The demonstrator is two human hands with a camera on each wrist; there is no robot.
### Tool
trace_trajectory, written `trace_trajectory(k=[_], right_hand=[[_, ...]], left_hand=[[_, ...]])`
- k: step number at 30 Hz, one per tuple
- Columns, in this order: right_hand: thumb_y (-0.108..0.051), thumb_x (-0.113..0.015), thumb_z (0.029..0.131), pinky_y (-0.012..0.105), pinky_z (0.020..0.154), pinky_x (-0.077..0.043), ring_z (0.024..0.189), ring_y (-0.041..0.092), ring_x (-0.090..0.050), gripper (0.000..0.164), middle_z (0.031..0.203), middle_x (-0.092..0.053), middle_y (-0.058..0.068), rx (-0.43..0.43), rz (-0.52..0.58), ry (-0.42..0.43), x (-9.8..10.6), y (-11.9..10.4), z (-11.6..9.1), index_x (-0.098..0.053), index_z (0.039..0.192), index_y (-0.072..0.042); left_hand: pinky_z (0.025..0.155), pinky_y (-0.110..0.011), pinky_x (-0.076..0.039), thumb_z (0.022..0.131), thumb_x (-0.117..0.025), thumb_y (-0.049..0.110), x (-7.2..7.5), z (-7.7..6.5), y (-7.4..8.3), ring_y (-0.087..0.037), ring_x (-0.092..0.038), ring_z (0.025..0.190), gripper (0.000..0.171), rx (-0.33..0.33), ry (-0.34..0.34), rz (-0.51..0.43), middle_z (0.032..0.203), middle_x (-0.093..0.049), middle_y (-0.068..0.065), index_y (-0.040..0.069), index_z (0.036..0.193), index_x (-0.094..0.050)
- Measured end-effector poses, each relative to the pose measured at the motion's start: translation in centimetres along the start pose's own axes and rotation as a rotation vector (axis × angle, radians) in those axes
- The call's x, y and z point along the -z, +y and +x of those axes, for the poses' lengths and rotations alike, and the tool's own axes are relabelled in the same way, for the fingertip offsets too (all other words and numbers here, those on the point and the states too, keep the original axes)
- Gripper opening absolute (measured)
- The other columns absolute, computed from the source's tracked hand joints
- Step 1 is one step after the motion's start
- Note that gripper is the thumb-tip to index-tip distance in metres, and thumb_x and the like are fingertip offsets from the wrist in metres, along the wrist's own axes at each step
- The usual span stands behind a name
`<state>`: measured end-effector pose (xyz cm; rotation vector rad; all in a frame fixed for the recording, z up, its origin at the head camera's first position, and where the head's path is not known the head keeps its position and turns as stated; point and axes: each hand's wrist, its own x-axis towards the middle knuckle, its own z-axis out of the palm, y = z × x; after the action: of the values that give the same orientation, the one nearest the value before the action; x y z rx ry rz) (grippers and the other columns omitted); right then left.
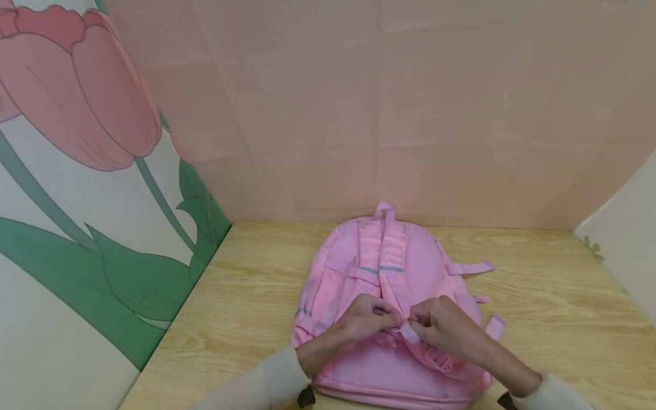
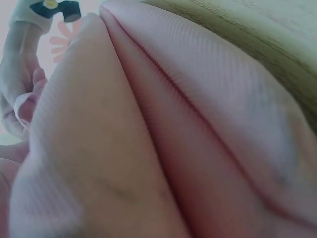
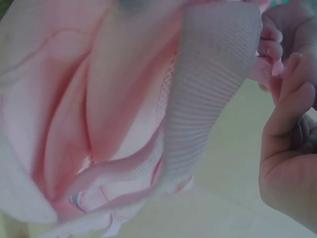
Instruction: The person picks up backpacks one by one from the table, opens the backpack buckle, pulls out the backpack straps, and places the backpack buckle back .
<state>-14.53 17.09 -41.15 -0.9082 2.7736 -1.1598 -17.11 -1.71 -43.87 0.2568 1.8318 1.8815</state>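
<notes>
A pink backpack (image 1: 379, 370) lies on the table with its shoulder straps facing up. Over its lower middle, my left hand (image 1: 365, 316) pinches a small pink strap piece between thumb and fingertips. Close beside it, my right hand (image 1: 445, 327) grips a pale pink webbing strap (image 1: 410, 332). The fingertips of both hands nearly meet there. In the right wrist view, a ribbed strap (image 3: 213, 74) crosses in front, with the fingers (image 3: 292, 89) at the right edge holding a thin pink piece. Folded pink fabric (image 2: 89, 129) fills most of the left wrist view.
The wooden table (image 1: 553, 296) extends to both sides of the backpack. A pinkish wall covering (image 1: 410, 114) rises behind it, and a tulip-painted panel (image 1: 77, 102) stands at the left. Loose strap ends (image 1: 471, 267) stick out on the bag's right side.
</notes>
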Motion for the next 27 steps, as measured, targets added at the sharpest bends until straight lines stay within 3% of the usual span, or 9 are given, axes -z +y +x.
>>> trace_trajectory(k=[9, 17, 20, 27], right_hand=[[-0.004, -0.066, 0.077, 0.009, 0.031, -0.023, 0.038, -0.013, -0.033, 0.042, 0.044, -0.029, -0.024, 0.084, -0.142, 0.119, -0.5, -0.2, -0.1, -0.037, 0.054, -0.025], [-0.004, -0.067, 0.074, 0.006, 0.034, -0.016, 0.044, -0.016, -0.016, 0.044, 0.049, -0.019, -0.026, 0.145, -0.242, 0.218, -0.6, -0.3, -0.1, -0.035, 0.054, -0.029], [-0.007, -0.066, 0.077, 0.008, 0.033, -0.017, 0.042, -0.015, -0.018, 0.042, 0.047, -0.023, -0.026, 0.114, -0.219, 0.169, -0.4, -0.2, -0.1, -0.038, 0.055, -0.029], [-0.011, -0.060, 0.085, 0.013, 0.036, -0.032, 0.040, -0.010, -0.031, 0.035, 0.046, -0.033, -0.022, 0.046, -0.135, -0.055, 0.5, 0.1, 0.1, -0.046, 0.056, -0.026]], left_hand=[[0.061, -0.038, -0.056, 0.080, -0.067, 0.004, 0.0, 0.1, 0.0, -0.021, -0.065, 0.060, 0.008, 0.029, -0.002, -0.038, 0.073, -0.067, -0.015, -0.002, 0.084, -0.065], [0.061, -0.039, -0.056, 0.080, -0.068, 0.007, 0.0, -0.1, 0.3, -0.023, -0.065, 0.060, 0.011, 0.024, 0.014, -0.039, 0.073, -0.067, -0.015, -0.002, 0.086, -0.066], [0.061, -0.040, -0.056, 0.080, -0.068, 0.008, -0.1, -0.3, 0.4, -0.024, -0.065, 0.060, 0.011, 0.017, 0.028, -0.044, 0.072, -0.067, -0.015, -0.001, 0.085, -0.066], [0.060, -0.039, -0.056, 0.078, -0.069, 0.006, -0.3, -0.4, 0.0, -0.023, -0.065, 0.061, 0.008, -0.029, 0.044, 0.039, 0.069, -0.066, -0.011, 0.000, 0.082, -0.066]])
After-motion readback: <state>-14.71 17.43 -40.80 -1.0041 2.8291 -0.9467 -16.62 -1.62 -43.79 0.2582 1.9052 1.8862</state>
